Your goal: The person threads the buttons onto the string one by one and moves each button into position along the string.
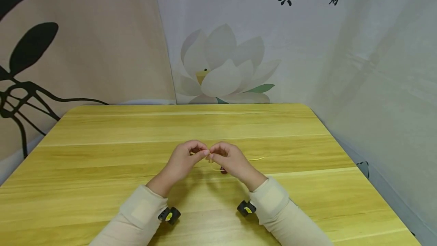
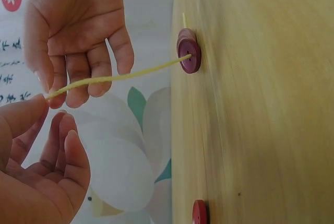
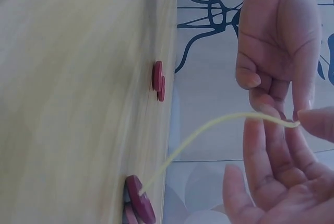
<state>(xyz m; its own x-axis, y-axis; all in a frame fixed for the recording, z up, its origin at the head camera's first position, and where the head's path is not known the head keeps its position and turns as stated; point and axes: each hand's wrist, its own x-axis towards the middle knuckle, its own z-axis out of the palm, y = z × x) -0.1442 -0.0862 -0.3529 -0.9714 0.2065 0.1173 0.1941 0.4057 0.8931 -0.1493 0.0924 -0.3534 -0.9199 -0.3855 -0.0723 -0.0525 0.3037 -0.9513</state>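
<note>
In the head view my left hand point(image 1: 181, 162) and right hand point(image 1: 236, 163) meet at their fingertips above the table. Both pinch the end of a yellow cord point(image 2: 130, 75) between thumb and forefinger. The other fingers are loosely bent. From the fingertips the cord runs down through a hole in a dark maroon button point(image 2: 189, 57), which lies with more button pieces against it on the tabletop. Beyond it, a short tail of cord point(image 1: 257, 159) lies to the right. My right hand partly covers the maroon button in the head view.
Two red buttons point(image 3: 158, 75) lie together on the table toward the left; my left hand hides them in the head view. The wooden table point(image 1: 102, 196) reaches back to a printed curtain point(image 1: 225, 3). Each wrist carries a small black camera point(image 1: 169, 215).
</note>
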